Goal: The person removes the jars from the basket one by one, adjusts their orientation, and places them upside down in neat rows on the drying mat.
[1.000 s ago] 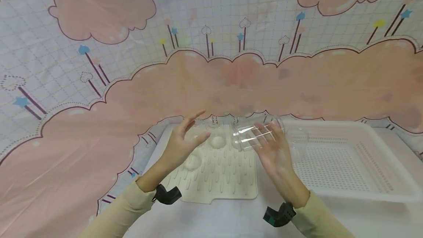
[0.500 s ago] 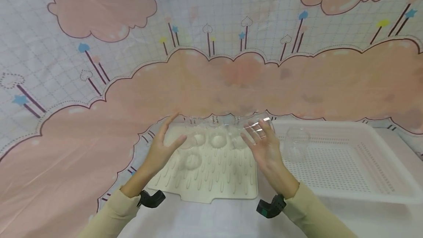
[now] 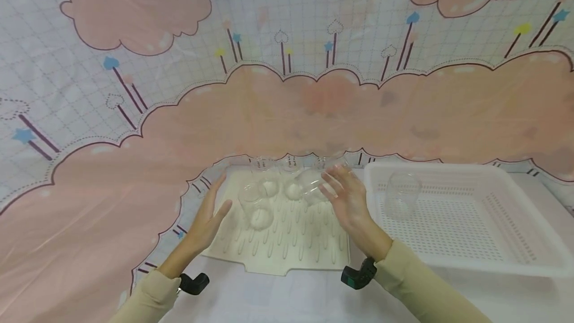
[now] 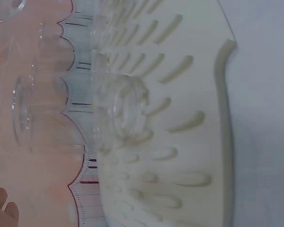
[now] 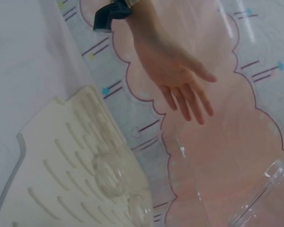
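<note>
My right hand holds a clear cup, tilted over the back right of a cream drying mat. Part of that cup is hidden behind the fingers. At the mat's left edge my left hand is raised with fingers extended, holding nothing; the right wrist view also shows this left hand. Several clear cups stand on the mat. The nearest cup is in front of the back row, and the left wrist view shows a clear cup on the mat's ridges.
A white perforated basket stands to the right of the mat, with one clear cup inside at its left. Behind is a cloth with printed clouds. The white tabletop lies in front.
My right hand has moved left with the cup, which was nearly horizontal and now tilts over the mat. My left hand has drawn back leftward from above the mat's cups.
</note>
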Demonstrator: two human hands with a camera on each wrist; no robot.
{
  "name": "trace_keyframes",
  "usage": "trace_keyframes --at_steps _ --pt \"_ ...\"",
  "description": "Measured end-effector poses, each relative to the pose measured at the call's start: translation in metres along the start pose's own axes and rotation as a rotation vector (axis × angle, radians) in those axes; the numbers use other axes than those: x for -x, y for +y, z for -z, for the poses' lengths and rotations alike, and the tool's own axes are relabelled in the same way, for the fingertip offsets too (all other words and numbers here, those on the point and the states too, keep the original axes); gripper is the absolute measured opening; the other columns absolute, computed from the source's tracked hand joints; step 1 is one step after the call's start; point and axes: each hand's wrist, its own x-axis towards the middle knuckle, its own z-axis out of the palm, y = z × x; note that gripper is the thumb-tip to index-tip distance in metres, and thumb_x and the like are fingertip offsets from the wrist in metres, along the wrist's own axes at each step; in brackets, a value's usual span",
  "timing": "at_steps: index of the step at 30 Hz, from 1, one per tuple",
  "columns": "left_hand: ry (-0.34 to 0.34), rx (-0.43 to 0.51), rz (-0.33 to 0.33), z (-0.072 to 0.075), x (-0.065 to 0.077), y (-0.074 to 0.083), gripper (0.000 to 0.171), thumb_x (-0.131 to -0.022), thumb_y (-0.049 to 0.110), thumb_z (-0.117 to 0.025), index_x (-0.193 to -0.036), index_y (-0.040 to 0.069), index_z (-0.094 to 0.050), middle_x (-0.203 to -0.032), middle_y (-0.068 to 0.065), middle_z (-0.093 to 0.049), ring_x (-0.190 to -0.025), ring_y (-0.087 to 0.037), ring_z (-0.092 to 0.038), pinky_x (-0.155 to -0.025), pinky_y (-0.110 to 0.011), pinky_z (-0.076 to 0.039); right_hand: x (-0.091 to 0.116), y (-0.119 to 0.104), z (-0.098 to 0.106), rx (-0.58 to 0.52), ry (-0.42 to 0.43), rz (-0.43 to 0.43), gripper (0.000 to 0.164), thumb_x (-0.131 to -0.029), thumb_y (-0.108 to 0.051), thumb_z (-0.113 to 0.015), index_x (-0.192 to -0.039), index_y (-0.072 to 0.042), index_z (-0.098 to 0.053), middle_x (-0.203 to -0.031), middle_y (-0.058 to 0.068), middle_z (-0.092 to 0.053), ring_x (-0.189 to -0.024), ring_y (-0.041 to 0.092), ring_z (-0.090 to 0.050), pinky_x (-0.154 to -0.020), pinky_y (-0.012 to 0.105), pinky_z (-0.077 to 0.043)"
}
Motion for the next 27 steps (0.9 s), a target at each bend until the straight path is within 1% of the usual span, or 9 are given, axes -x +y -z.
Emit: trace_keyframes --at_steps 3,7,9,14,17,19,21,24,27 --pt "0.002 -0.009 0.028 -0.002 0.004 -0.015 0.058 -0.108 0.024 -0.039 -0.159 0.006 -0.018 -0.164 -0.019 -0.014 -0.149 -0.042 -0.009 -0.114 -0.068 -0.009 -0.002 0.004 0.0 0.017 0.027 -0.012 0.006 -0.099 -0.012 -0.059 -0.096 -0.017 -0.06 -0.098 0.002 -0.068 -0.115 0.031 -0.059 -0.106 0.053 -0.041" --pt "-0.002 -0.116 0.075 -0.004 0.007 -0.035 0.06 -0.108 0.028 -0.04 -0.158 0.001 -0.019 -0.162 -0.023 -0.017 -0.148 -0.045 -0.012 -0.116 -0.065 -0.01 -0.004 0.009 -0.001 0.039 0.053 -0.021 0.011 -0.099 -0.009 -0.057 -0.109 -0.013 -0.055 -0.1 0.001 -0.067 -0.118 0.032 -0.058 -0.109 0.054 -0.038" --pt "-0.009 -0.184 0.08 -0.004 0.009 -0.045 0.062 -0.107 0.029 -0.043 -0.157 -0.001 -0.021 -0.161 -0.025 -0.019 -0.147 -0.046 -0.013 -0.116 -0.064 -0.01 -0.005 0.012 -0.001 0.054 0.063 -0.023 0.017 -0.099 -0.008 -0.056 -0.114 -0.012 -0.051 -0.102 0.001 -0.067 -0.12 0.033 -0.056 -0.108 0.053 -0.04" --pt "-0.046 -0.336 0.052 -0.005 0.013 -0.069 0.063 -0.104 0.029 -0.05 -0.154 -0.004 -0.029 -0.16 -0.025 -0.023 -0.147 -0.047 -0.015 -0.115 -0.064 -0.014 -0.011 0.019 0.0 0.096 0.084 -0.021 0.032 -0.098 -0.008 -0.058 -0.126 -0.006 -0.042 -0.111 0.003 -0.066 -0.126 0.037 -0.051 -0.105 0.05 -0.043" --pt "-0.092 -0.388 0.051 -0.006 0.013 -0.08 0.064 -0.104 0.033 -0.05 -0.154 -0.002 -0.03 -0.161 -0.023 -0.023 -0.147 -0.046 -0.013 -0.116 -0.063 -0.014 -0.013 0.024 0.002 0.123 0.083 -0.015 0.049 -0.097 -0.006 -0.059 -0.139 -0.001 -0.035 -0.119 0.005 -0.06 -0.127 0.036 -0.05 -0.106 0.051 -0.042" --pt "-0.128 -0.413 0.06 -0.006 0.012 -0.086 0.066 -0.104 0.036 -0.05 -0.155 0.0 -0.029 -0.161 -0.022 -0.022 -0.148 -0.046 -0.013 -0.116 -0.063 -0.014 -0.013 0.027 0.003 0.136 0.087 -0.011 0.058 -0.096 -0.003 -0.06 -0.145 0.001 -0.03 -0.119 0.005 -0.06 -0.121 0.032 -0.054 -0.108 0.053 -0.039" --pt "-0.165 -0.433 0.075 -0.008 0.012 -0.092 0.068 -0.104 0.04 -0.049 -0.156 0.001 -0.028 -0.162 -0.021 -0.021 -0.148 -0.046 -0.012 -0.116 -0.063 -0.014 -0.013 0.032 0.004 0.153 0.095 -0.007 0.063 -0.094 -0.001 -0.062 -0.147 0.002 -0.028 -0.114 0.003 -0.063 -0.113 0.026 -0.058 -0.109 0.054 -0.037" --pt "-0.211 -0.47 0.086 -0.01 0.012 -0.098 0.069 -0.105 0.042 -0.046 -0.157 0.0 -0.025 -0.162 -0.021 -0.02 -0.147 -0.047 -0.013 -0.115 -0.064 -0.015 -0.015 0.038 0.005 0.175 0.11 -0.002 0.061 -0.091 0.002 -0.065 -0.144 0.001 -0.034 -0.107 0.002 -0.067 -0.104 0.018 -0.061 -0.109 0.054 -0.037" --pt "-0.249 -0.48 0.092 -0.014 0.013 -0.102 0.068 -0.106 0.04 -0.043 -0.156 -0.002 -0.024 -0.162 -0.023 -0.018 -0.147 -0.048 -0.012 -0.116 -0.063 -0.014 -0.018 0.045 0.006 0.211 0.122 0.003 0.058 -0.088 0.003 -0.068 -0.139 0.001 -0.039 -0.112 0.004 -0.062 -0.103 0.016 -0.061 -0.109 0.053 -0.037"
